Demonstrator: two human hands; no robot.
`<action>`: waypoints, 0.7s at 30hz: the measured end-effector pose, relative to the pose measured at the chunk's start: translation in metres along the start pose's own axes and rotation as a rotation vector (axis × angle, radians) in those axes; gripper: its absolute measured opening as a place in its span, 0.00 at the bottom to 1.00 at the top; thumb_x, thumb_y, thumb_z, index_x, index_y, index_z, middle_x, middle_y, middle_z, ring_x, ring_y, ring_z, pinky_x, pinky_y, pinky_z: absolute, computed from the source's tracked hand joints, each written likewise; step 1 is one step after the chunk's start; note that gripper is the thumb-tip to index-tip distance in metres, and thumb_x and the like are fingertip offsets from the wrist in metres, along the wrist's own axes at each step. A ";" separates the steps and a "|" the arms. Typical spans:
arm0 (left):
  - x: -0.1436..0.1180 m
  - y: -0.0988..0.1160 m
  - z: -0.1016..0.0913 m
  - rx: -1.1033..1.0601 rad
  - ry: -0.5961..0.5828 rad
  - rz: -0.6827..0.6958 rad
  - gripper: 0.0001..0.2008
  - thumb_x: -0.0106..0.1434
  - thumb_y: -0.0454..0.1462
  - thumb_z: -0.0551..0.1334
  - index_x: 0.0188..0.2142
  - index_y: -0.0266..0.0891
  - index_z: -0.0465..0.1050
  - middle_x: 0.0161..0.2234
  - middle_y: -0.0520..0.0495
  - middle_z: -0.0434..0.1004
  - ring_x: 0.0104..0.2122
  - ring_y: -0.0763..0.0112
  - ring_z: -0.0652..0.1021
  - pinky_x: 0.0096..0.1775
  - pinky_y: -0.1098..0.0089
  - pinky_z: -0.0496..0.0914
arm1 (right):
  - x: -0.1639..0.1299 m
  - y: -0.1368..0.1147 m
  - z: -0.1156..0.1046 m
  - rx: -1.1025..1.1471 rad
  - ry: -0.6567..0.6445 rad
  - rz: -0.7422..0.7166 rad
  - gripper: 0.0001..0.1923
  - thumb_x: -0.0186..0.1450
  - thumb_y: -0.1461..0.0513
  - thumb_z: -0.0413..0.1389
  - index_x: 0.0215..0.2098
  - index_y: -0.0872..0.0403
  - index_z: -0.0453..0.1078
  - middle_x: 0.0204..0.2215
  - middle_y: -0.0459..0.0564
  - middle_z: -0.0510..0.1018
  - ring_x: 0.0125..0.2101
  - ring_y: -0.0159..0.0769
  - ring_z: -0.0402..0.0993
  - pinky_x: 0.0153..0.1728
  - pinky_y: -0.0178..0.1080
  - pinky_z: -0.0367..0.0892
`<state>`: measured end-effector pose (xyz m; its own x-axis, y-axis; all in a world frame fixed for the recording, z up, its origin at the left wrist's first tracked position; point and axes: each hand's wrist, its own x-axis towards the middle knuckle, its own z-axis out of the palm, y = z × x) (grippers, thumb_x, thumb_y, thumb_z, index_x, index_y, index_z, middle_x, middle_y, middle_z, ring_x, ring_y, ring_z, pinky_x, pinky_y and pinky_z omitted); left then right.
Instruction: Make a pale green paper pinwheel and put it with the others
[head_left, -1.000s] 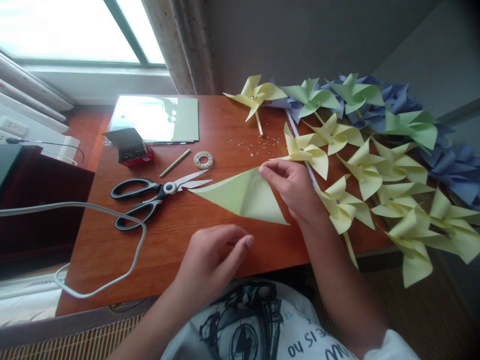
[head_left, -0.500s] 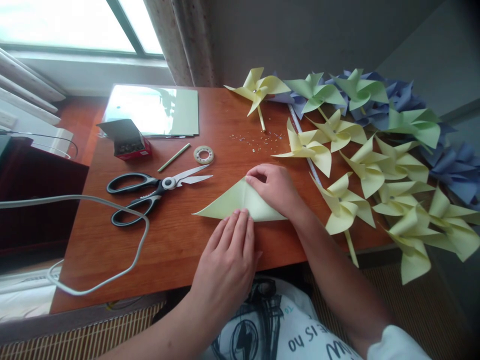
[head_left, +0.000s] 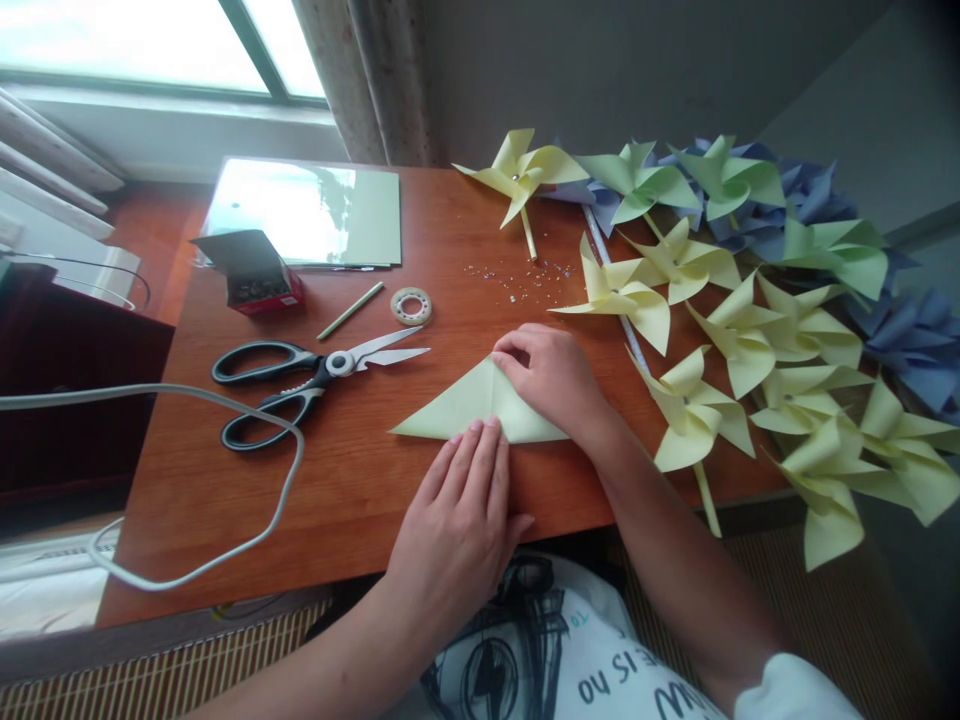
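A pale green sheet of paper [head_left: 454, 408], folded into a triangle, lies on the table with its long folded edge towards me. A crease runs down from its top corner. My left hand [head_left: 469, 490] lies flat with outstretched fingers, the fingertips pressing the middle of the folded edge. At the top corner my right hand [head_left: 551, 375] pinches the paper between thumb and index finger and covers part of its right side. Left of the paper lie scissors [head_left: 337, 365] with black handles and parted blades.
A tape roll [head_left: 411, 307], a thin green paper stick [head_left: 350, 311] and an open red box [head_left: 262, 292] lie beyond the scissors. Shiny-covered sheets [head_left: 377, 220] are behind. Several yellow pinwheels [head_left: 690, 408], green and blue ones crowd the right. A white cable [head_left: 289, 480] loops over the left edge.
The view has shifted slightly. My left thumb sticks out a little further to the right; both hands otherwise keep their places on the folded paper.
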<state>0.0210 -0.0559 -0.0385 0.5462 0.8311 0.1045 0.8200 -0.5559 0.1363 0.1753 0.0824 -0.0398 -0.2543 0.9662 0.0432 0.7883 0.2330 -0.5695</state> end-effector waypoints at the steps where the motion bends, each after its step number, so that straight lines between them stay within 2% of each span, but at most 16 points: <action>1: -0.001 0.000 0.001 -0.001 0.001 0.002 0.32 0.72 0.47 0.53 0.64 0.21 0.65 0.67 0.29 0.61 0.66 0.47 0.65 0.67 0.54 0.58 | 0.000 0.000 0.000 -0.007 0.000 -0.006 0.07 0.67 0.64 0.58 0.32 0.52 0.78 0.32 0.47 0.82 0.34 0.37 0.76 0.38 0.38 0.65; 9: -0.005 -0.001 0.008 -0.029 0.007 0.027 0.44 0.69 0.58 0.50 0.66 0.19 0.60 0.69 0.27 0.57 0.68 0.42 0.61 0.68 0.52 0.54 | -0.002 -0.003 -0.004 -0.125 -0.023 -0.053 0.06 0.68 0.63 0.57 0.33 0.52 0.75 0.35 0.48 0.80 0.36 0.38 0.75 0.37 0.38 0.63; 13: -0.005 -0.001 0.009 -0.028 0.010 0.033 0.46 0.68 0.60 0.51 0.67 0.19 0.59 0.69 0.25 0.57 0.68 0.40 0.60 0.68 0.51 0.52 | -0.002 -0.003 -0.007 -0.169 -0.027 -0.057 0.02 0.67 0.63 0.60 0.35 0.52 0.73 0.34 0.47 0.78 0.36 0.38 0.73 0.35 0.37 0.61; 18: -0.006 -0.002 0.011 -0.038 -0.020 0.039 0.49 0.66 0.62 0.50 0.68 0.20 0.56 0.69 0.25 0.54 0.69 0.39 0.57 0.69 0.50 0.50 | 0.001 -0.006 -0.012 -0.209 -0.074 -0.143 0.03 0.68 0.64 0.59 0.35 0.52 0.74 0.36 0.48 0.79 0.39 0.38 0.74 0.37 0.37 0.61; 21: -0.007 -0.003 0.012 -0.048 -0.020 0.039 0.49 0.66 0.63 0.51 0.68 0.20 0.56 0.70 0.24 0.54 0.69 0.39 0.56 0.69 0.50 0.50 | 0.003 -0.008 -0.014 -0.221 -0.124 -0.137 0.05 0.70 0.64 0.58 0.36 0.52 0.76 0.37 0.48 0.80 0.40 0.39 0.75 0.39 0.38 0.62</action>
<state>0.0168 -0.0594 -0.0515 0.5816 0.8083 0.0913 0.7888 -0.5878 0.1796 0.1760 0.0854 -0.0239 -0.4231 0.9061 -0.0008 0.8411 0.3924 -0.3721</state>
